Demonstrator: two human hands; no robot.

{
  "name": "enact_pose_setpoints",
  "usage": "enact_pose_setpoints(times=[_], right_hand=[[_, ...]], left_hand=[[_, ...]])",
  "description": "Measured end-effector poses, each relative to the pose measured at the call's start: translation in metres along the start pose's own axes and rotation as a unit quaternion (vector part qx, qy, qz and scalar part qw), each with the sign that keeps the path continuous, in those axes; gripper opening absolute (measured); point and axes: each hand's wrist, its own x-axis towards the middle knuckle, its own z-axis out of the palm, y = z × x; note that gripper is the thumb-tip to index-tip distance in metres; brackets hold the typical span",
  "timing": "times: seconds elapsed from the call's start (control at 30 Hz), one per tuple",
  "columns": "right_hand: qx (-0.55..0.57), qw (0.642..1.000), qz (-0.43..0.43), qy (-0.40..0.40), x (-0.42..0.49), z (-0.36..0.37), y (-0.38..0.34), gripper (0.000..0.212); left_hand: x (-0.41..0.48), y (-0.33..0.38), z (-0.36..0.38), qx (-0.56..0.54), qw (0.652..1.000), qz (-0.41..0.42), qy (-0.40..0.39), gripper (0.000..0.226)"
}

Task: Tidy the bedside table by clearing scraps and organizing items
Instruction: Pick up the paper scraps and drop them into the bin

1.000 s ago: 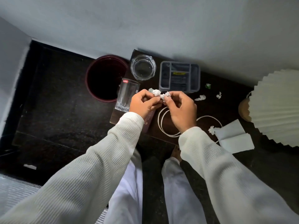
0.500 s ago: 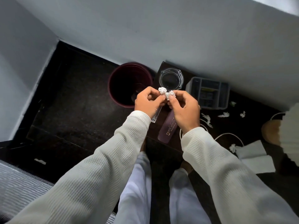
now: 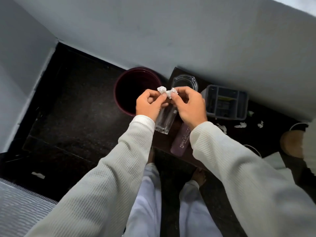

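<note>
- Grip: left hand (image 3: pixel 150 104) and right hand (image 3: pixel 189 105) each pinch crumpled paper scraps (image 3: pixel 161 89) between thumb and fingertips.
- Location: held scraps sit over the right rim of the bin (image 3: pixel 119 96), above a glass (image 3: pixel 164 122).
- More loose scraps (image 3: pixel 240 124) lie on the table (image 3: pixel 273 134) beside the tray (image 3: pixel 227 116).

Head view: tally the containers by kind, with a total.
Glassware: 2, tumbler and dish
Bin: 1
Tray: 1
Case: 1
Total: 5
</note>
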Motion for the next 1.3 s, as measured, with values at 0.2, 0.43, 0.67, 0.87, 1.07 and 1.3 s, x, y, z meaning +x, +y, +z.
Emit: enact_pose_setpoints(times=[0.2,0.43,0.67,0.87,1.07,1.3], right_hand=[[-0.060,0.996,0.041,-0.058,0.040,0.072,-0.008,0.016],[-0.119,0.985,0.074,-0.100,0.059,0.122,0.007,0.025],[-0.077,0.984,0.102,-0.122,0.059,0.127,0.012,0.031],[0.000,0.992,0.088,-0.085,0.029,0.096,0.002,0.029],[0.132,0.987,0.093,0.017,-0.037,0.027,0.011,0.013],[0.109,0.964,0.209,0.126,-0.102,-0.059,0.085,0.012]], left_hand=[[0.048,0.004,-0.041,-0.080,0.988,-0.112,0.068,0.006],[0.086,-0.016,-0.072,-0.121,0.970,-0.185,0.099,0.009],[0.089,-0.019,-0.082,-0.122,0.968,-0.193,0.105,0.020],[0.055,0.001,-0.068,-0.120,0.974,-0.165,0.102,0.022],[-0.007,0.005,-0.025,-0.069,0.988,-0.121,0.063,0.013],[-0.077,-0.055,0.044,0.101,0.993,-0.039,-0.053,0.021]])
